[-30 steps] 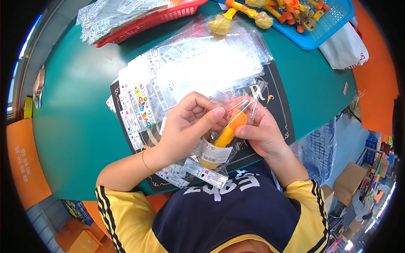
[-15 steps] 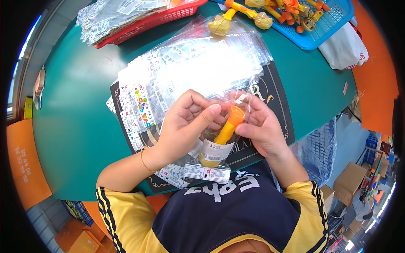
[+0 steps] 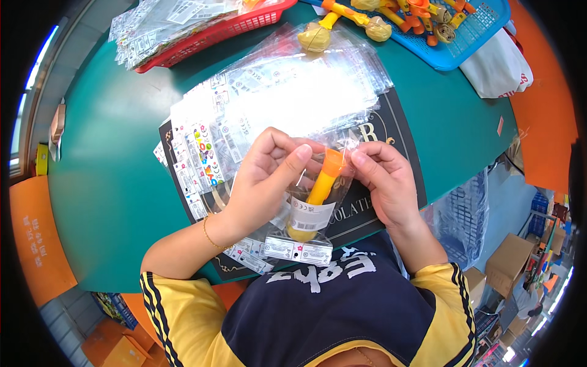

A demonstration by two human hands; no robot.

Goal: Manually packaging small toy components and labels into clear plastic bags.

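hands pinch a clear bag (image 3: 306, 211) around an orange toy (image 3: 321, 183): left hand (image 3: 260, 183), right hand (image 3: 385, 183) should grip evenly at the mouth.

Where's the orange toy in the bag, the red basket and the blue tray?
orange and yellow plastic toy (image 3: 319, 189), head view, its stem
red plastic basket (image 3: 211, 38), head view, front rim
blue plastic tray (image 3: 472, 38), head view, mesh floor

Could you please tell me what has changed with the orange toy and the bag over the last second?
The orange toy has swung from tilted to nearly upright and sits deeper in the clear bag. Both the left hand and the right hand keep pinching the bag's top. The bag pile and the baskets have not moved.
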